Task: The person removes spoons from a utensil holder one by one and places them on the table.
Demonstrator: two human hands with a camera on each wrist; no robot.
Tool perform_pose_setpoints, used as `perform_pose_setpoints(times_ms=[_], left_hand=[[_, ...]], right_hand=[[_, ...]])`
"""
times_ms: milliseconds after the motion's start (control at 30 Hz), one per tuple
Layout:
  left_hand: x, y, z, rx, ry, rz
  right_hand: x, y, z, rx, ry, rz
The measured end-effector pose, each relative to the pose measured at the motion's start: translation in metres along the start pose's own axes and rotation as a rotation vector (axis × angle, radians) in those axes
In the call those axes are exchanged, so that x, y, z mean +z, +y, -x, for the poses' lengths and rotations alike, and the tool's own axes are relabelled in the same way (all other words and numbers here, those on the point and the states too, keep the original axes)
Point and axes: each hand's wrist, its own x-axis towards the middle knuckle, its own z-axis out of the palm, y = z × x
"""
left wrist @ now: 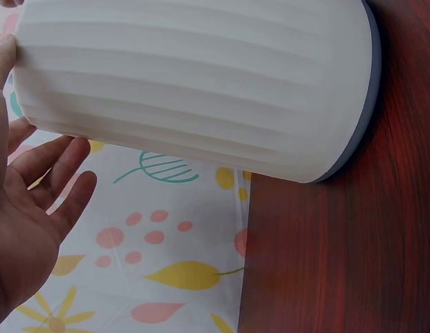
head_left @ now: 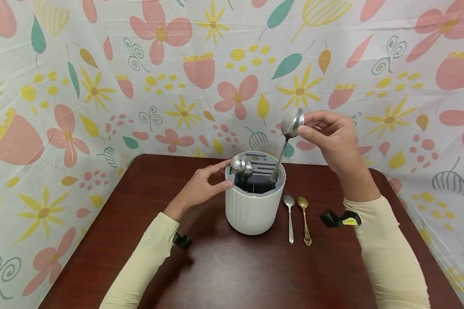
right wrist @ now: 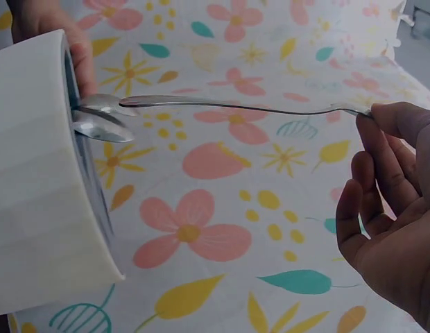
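Dark red-brown table [head_left: 216, 279], its near edge cut off, bearing one white ribbed holder [head_left: 251, 214]. The left hand [head_left: 199, 186], fingers spread, touches the holder near its rim. The right hand [head_left: 332, 137] pinches one large silver spoon [head_left: 291, 123] by its bowl, handle pointing down over the holder's opening. Two upright spoons [head_left: 238, 165] stand inside, handles mostly hidden; one small silver spoon [head_left: 290, 219] and one gold spoon [head_left: 305, 219] lie beside the holder

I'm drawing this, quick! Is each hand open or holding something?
Left hand: open, touching the white holder.
Right hand: closed, pinching a silver spoon by its bowl.
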Motion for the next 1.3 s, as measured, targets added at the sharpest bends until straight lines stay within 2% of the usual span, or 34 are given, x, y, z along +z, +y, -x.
perform_pose_setpoints(times_ms=[233, 467, 667, 900, 1133, 1300], left_hand=[[0.0, 0.0, 0.0, -0.004, 0.003, -0.015], [0.001, -0.001, 0.0, -0.009, 0.005, -0.016], [0.001, -0.001, 0.0, -0.009, 0.007, -0.003], [0.001, 0.0, 0.0, -0.007, 0.006, 0.006], [0.001, -0.001, 0.0, -0.005, 0.008, 0.005], [0.001, 0.0, 0.0, -0.015, 0.006, -0.01]], right_hand=[[-0.011, -0.012, 0.006, -0.048, 0.009, 0.014], [-0.027, -0.014, 0.014, -0.017, 0.025, 0.018], [-0.044, -0.008, 0.024, 0.009, 0.016, 0.025], [-0.061, 0.003, 0.037, 0.066, 0.08, 0.089], [-0.081, 0.017, 0.049, 0.113, 0.036, 0.081], [-0.09, 0.025, 0.058, 0.16, 0.091, 0.143]])
